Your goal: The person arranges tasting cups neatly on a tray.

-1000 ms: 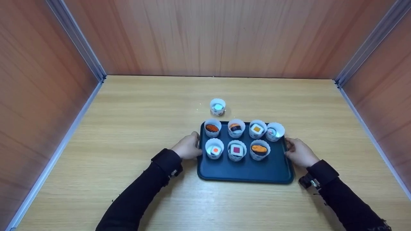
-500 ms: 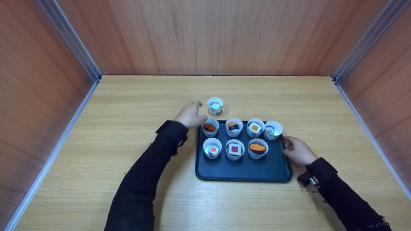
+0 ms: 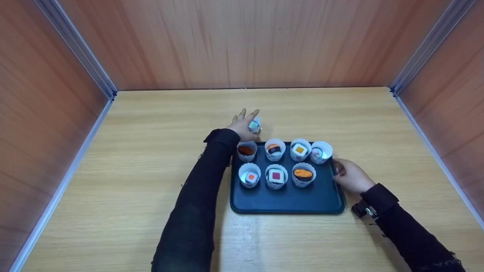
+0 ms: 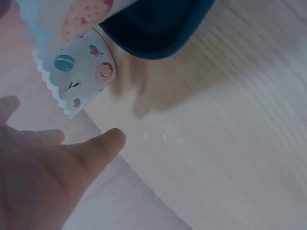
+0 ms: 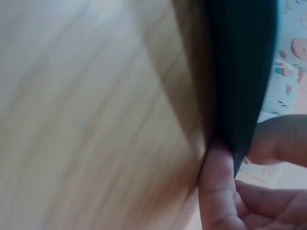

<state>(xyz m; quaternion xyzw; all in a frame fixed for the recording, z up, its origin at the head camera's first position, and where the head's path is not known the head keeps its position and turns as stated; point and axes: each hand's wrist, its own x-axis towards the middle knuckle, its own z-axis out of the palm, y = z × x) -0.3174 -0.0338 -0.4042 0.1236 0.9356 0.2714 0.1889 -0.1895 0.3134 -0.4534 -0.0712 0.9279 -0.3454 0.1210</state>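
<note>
A lone paper cup (image 3: 255, 125) with a pale green-white piece inside stands on the table behind the dark teal tray (image 3: 287, 202). My left hand (image 3: 244, 124) is right beside this cup, fingers spread, and partly covers it in the head view. The left wrist view has the printed cup (image 4: 91, 69) just past the fingertips, near the tray's corner (image 4: 158, 50). On the tray, several paper cups hold sushi-like pieces, such as one with an orange topping (image 3: 303, 174). My right hand (image 3: 352, 176) pinches the tray's right edge, thumb above and fingers below.
Wood-grain panels (image 3: 242, 45) with metal corner strips enclose the table (image 3: 151, 170) at the back and both sides. The back-left cup with a dark red piece (image 3: 246, 151) sits close under my left wrist.
My left hand has let go of the tray's left edge and moved up and right to the lone cup. The right hand has stayed at the tray's right edge.
</note>
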